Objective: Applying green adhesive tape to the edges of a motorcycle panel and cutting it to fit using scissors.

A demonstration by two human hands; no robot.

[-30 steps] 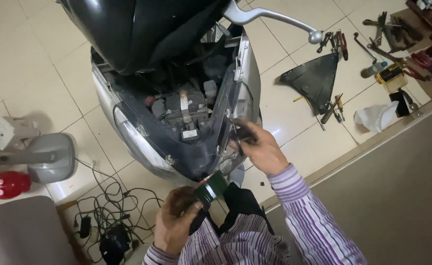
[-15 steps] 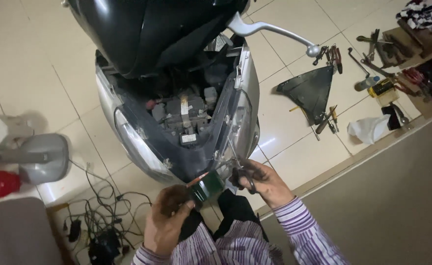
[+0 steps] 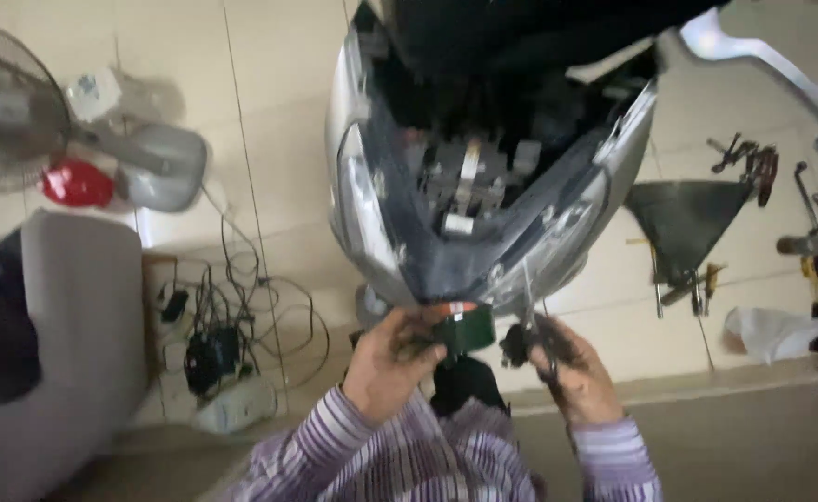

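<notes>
— What are the hands on?

— The left hand grips a dark green tape roll, fingers curled around its near side. The roll sits right under the pointed lower edge of the scooter's front cowl, touching it or just short of it; blur hides which.

— And the other?

— The right hand holds scissors, fingers closed through the dark handles, thin blades rising toward the cowl's right rim beside the headlight. Whether the blades are parted I cannot tell.

— How much room is there around them?

— Little above: the cowl edge hangs over both hands, with the exposed wiring and connectors inside it. The two hands are just beside each other, the roll between them. Below are the striped sleeves.

— To the sides?

— Left, bare floor tiles, then a tangle of cables and a power strip, a grey chair and a fan base, well apart from the hand. Right, open tile before a black triangular panel and scattered tools. A brake lever juts out top right.
</notes>
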